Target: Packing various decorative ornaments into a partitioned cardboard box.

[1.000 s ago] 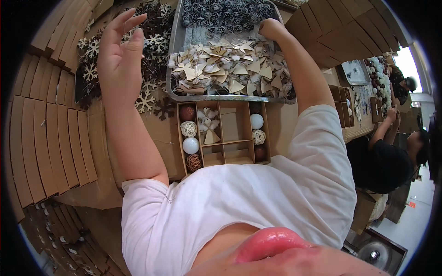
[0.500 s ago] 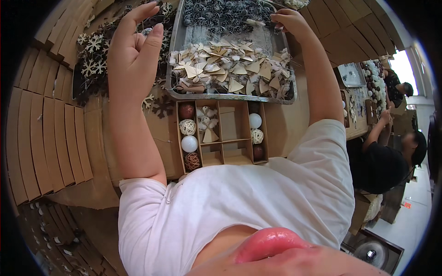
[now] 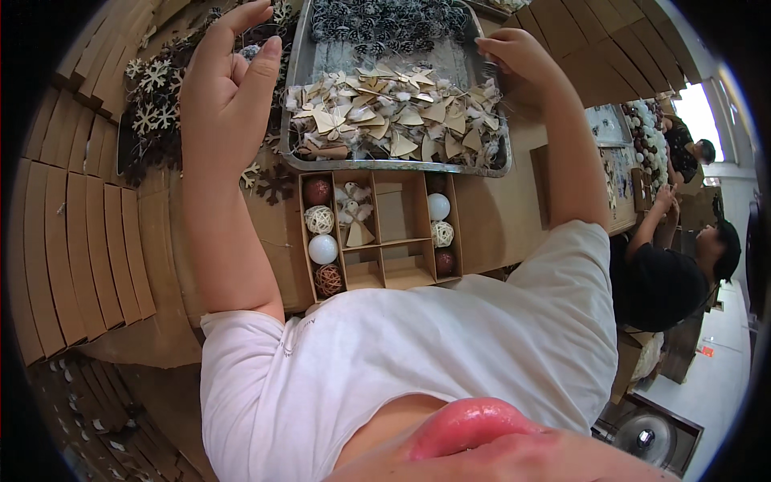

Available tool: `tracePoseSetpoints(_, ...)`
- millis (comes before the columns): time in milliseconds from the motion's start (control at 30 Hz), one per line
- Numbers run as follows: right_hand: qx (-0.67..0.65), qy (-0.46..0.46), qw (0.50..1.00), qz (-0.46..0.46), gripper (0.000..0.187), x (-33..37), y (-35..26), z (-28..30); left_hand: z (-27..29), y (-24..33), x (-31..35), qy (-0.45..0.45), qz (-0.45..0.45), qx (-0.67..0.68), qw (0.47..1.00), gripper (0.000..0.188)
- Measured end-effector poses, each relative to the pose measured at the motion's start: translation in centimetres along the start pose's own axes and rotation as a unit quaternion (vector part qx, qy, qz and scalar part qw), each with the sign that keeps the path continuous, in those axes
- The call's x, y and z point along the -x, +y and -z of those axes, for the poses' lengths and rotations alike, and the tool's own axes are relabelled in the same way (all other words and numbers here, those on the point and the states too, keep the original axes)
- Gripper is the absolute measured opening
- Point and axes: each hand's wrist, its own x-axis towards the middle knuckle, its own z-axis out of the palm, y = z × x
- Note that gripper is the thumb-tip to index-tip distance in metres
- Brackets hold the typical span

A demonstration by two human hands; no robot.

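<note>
My left hand (image 3: 229, 92) is raised left of the metal tray (image 3: 385, 168), index finger and thumb apart, other fingers curled. A small frosted greyish piece (image 3: 250, 51) shows between them; whether it is gripped I cannot tell. My right hand (image 3: 514, 55) is at the tray's right rim with fingertips pinched together; what they hold is too small to name. Frosted pinecones (image 3: 377, 24) fill the tray's far part, and wooden angel ornaments (image 3: 401, 120) with fluffy trim its near part. Close to my body stands a divided cardboard box (image 3: 401, 245), with balls in its side columns and angel ornaments (image 3: 353, 213) in one compartment.
Wooden snowflakes (image 3: 154, 76), pale and dark, are heaped on the left. Cardboard boxes (image 3: 88, 249) line the left side, with more cardboard (image 3: 606, 48) at the far right. Two people (image 3: 662, 277) in dark clothes are at another table to the right.
My right hand has moved slightly nearer along the tray's right rim. A pale piece that lay beside it over the pinecones no longer shows there. My left hand keeps its pose.
</note>
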Motion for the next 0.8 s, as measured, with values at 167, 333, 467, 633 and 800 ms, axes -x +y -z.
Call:
tracePoseSetpoints(167,0.293,-0.030,0.953,0.067,0.037,-5.8,0.8,-5.6,0.2,0.7,0.2,-0.026,0.031,-0.030,0.999,0.031)
tracePoseSetpoints(333,0.245,-0.173,0.954,0.008,0.032,-7.2,0.7,-8.2,0.3,0.2,0.1,0.013,-0.032,-0.037,0.999,0.030)
tracePoseSetpoints(467,0.203,-0.154,0.967,0.014,0.028,-7.4,1.2,-7.2,0.4,0.8,0.2,0.018,-0.038,-0.040,0.998,0.030)
tracePoseSetpoints(633,0.172,-0.043,0.981,0.083,0.028,-6.8,2.2,-4.6,0.3,0.6,0.2,-0.007,-0.019,-0.025,0.999,0.032)
tracePoseSetpoints(800,-0.016,0.025,0.999,0.030,0.025,-4.5,0.3,-3.0,0.6,0.9,0.5,-0.009,-0.024,-0.060,0.998,0.032)
